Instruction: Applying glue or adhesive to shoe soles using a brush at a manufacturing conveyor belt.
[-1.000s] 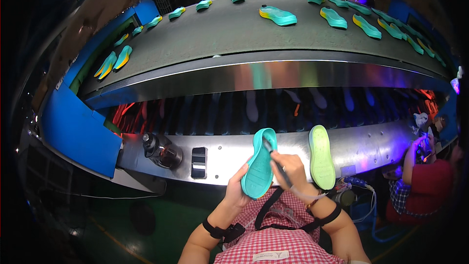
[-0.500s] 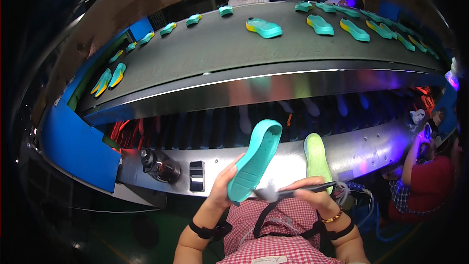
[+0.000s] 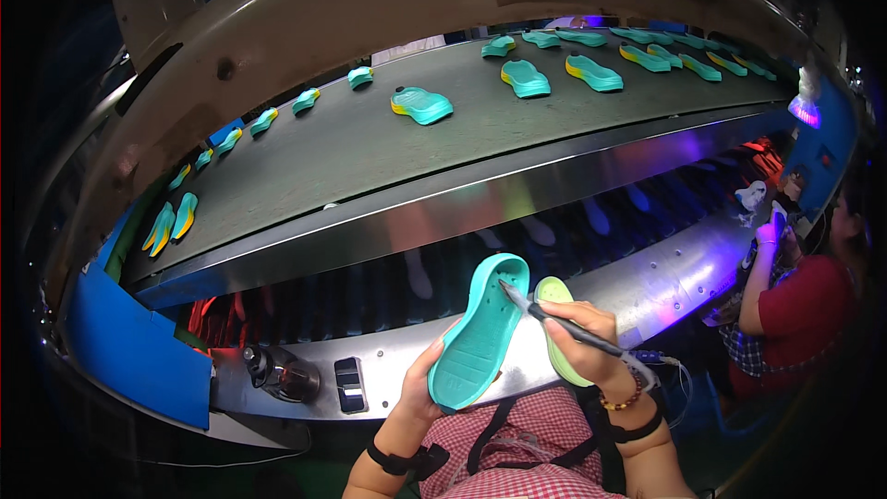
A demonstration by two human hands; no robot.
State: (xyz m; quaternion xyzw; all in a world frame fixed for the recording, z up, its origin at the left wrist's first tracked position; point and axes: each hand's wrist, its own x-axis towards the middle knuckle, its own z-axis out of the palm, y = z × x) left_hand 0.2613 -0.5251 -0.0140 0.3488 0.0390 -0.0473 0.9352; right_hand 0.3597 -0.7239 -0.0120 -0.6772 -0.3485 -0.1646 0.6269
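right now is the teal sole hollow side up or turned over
Hollow side up: the teal sole in the left hand shows its raised rim and recessed inside to the camera; the brush points into it.

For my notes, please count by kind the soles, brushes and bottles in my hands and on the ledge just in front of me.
Teal sole, left hand: 1
Light green sole: 1
Brush, right hand: 1
Dark bottle: 1
Total: 4

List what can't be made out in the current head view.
All in the head view:
- Turquoise sole: underside faces away.
- Left hand: fingers mostly hidden behind that sole.
- Light-green sole: partly covered by the right hand and brush.
- Dark bottle: contents obscured by its dark wall.
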